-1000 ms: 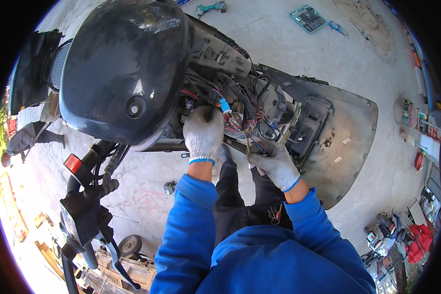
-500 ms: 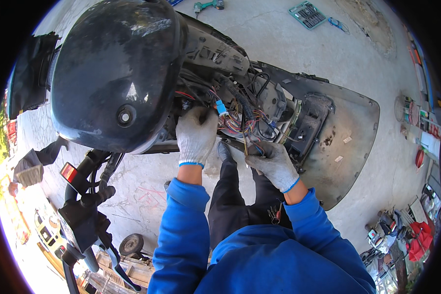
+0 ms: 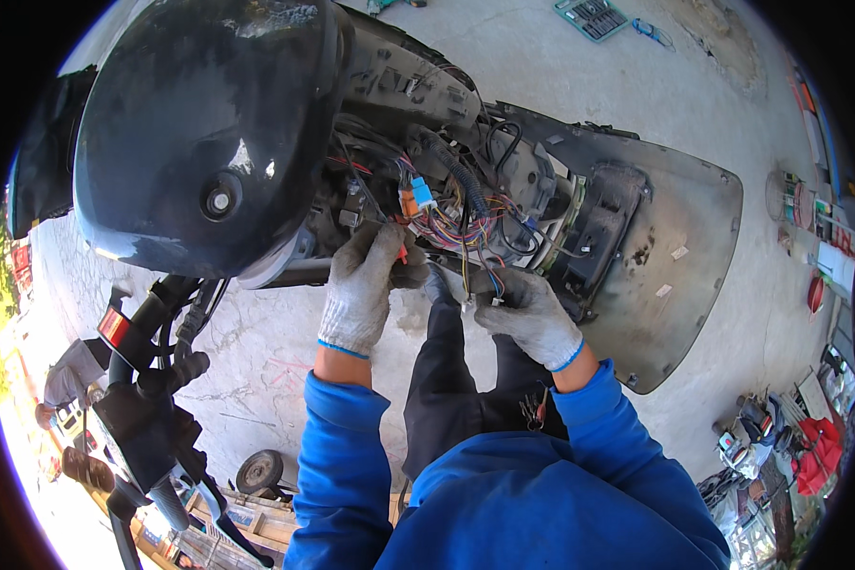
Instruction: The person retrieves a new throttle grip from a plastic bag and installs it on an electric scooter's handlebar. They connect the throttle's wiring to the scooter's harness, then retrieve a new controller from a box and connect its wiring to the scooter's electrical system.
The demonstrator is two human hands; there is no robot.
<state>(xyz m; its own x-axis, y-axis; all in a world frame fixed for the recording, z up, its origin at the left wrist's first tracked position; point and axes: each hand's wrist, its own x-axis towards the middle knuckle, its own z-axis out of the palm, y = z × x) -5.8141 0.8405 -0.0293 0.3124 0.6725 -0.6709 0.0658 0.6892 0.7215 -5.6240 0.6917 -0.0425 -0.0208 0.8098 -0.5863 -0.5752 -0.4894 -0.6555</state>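
A bundle of coloured wires (image 3: 456,228) spills out of the opened body of a scooter. My left hand (image 3: 359,283), in a whitish work glove, is closed at the near edge of the opening. A small red piece (image 3: 403,255) shows between its fingertips; its kind is unclear. My right hand (image 3: 534,318), gloved alike, pinches a few thin wires close to their small white plug (image 3: 497,300). Another white connector (image 3: 467,304) hangs on wires beside those fingers. Above my left hand, a light-blue connector (image 3: 421,193) and an orange connector (image 3: 408,203) sit side by side.
A glossy black rounded cover (image 3: 199,123) with a round lock bulges at the left, above a handlebar (image 3: 147,399). On the right extends a wide dusty panel (image 3: 679,256). A green tool case (image 3: 591,17) lies on the far floor; clutter with a red cloth (image 3: 815,456) lies lower right.
My left hand has drawn back from the wiring toward me, and a red piece now shows at its fingertips. The orange connector has come into sight. My right hand stays on its wires.
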